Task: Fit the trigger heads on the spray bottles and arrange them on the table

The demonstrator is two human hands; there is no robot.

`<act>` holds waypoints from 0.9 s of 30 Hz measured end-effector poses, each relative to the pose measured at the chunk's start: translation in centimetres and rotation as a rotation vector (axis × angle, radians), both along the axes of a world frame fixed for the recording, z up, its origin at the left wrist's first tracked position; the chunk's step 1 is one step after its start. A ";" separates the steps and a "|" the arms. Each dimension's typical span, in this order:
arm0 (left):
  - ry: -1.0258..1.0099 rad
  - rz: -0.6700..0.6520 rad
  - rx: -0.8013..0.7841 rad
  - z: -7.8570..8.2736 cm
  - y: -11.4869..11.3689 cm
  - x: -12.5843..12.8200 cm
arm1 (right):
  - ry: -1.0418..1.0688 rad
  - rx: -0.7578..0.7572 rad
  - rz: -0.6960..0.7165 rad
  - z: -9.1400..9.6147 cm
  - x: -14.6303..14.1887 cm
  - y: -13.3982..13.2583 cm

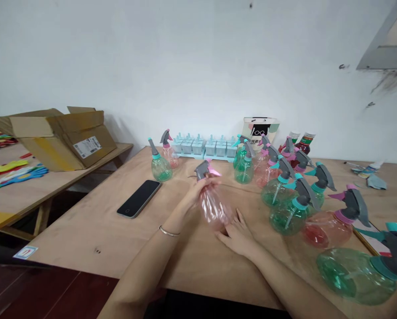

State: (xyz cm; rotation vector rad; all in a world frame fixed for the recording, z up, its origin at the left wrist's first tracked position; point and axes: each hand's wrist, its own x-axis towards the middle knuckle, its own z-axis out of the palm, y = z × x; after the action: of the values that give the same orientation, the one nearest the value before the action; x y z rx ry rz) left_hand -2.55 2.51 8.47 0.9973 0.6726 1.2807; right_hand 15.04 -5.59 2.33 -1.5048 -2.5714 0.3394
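Note:
A clear pink spray bottle [214, 207] with a grey and pink trigger head leans over the middle of the wooden table. Wrapped round its neck is my left hand [203, 187], just below the trigger. My right hand [237, 234] rests low by the bottle's base, fingers spread, some of them at or against the base; its contact is partly hidden. Right of my hands stand several more spray bottles: a green one [287, 218], a pink one [328, 228] and a large green one [356, 274] tilted over nearest me. Farther left are another green bottle [161, 168] and a pink bottle [171, 156].
A black phone [139, 198] lies left of my hands. Pale blue ice-pop moulds [221, 148] line the back, beside a printed box [261, 129] and red-filled bottles [305, 144]. On the left table [68, 175] are an open carton [68, 141] and colourful gloves [21, 175].

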 end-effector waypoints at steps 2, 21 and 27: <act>-0.021 -0.152 -0.081 -0.5 -1.1 -0.8 | 0.000 0.015 0.022 -0.2 0.4 0.1; -0.393 -0.313 -0.182 -0.6 -3.4 1.1 | -0.046 -0.074 0.040 0.5 1.2 0.3; -0.329 -0.399 -0.159 -1.1 -3.7 1.7 | -0.046 -0.044 0.055 0.2 1.2 0.4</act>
State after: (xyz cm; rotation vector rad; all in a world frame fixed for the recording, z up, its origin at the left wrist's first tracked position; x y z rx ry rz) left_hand -0.87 -1.15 7.39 0.7225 0.2955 0.9896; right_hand 16.29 -5.19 2.57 -1.4757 -2.6624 0.3748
